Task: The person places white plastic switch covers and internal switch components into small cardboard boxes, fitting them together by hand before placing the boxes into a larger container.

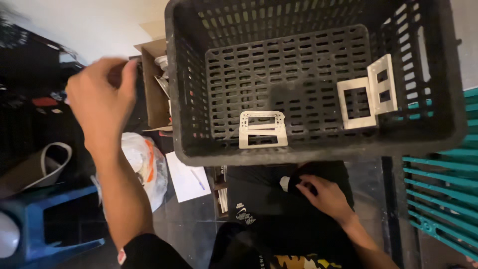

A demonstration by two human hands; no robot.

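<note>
Head view: my left hand (102, 97) hangs raised beside the black crate (318, 149), fingers curled, grip unclear. My right hand (323, 194) pinches a small white piece (284, 183) on my lap below it; a loose pinch could drop it to the floor.

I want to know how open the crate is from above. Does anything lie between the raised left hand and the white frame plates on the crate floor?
Nothing visible covers the black crate; its top is open. Only its near-left wall stands between the left hand and the white frame plates, so the hand would have to clear it.
</note>
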